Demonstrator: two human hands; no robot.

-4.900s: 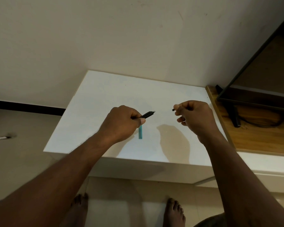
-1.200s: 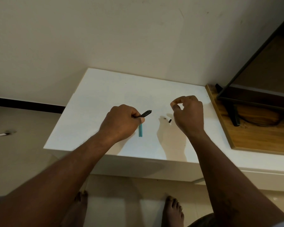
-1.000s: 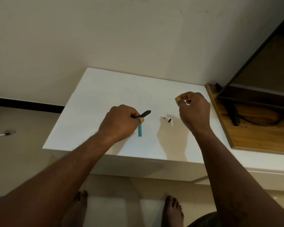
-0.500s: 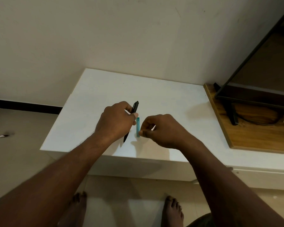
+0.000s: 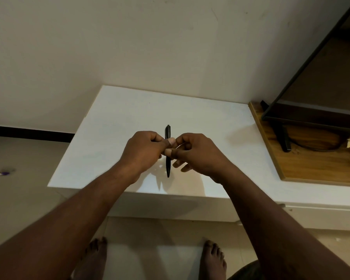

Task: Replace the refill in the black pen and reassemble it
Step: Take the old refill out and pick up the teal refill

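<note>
Black pen (image 5: pixel 168 167) held over the white tabletop (image 5: pixel 119 118), lengthwise away from the body, tapered end nearest.
Left hand (image 5: pixel 143 152): fingers curled round the barrel, thumb on it.
Right hand (image 5: pixel 196 154): thumb and forefinger pinch the barrel just below; remaining fingers loose.
</note>
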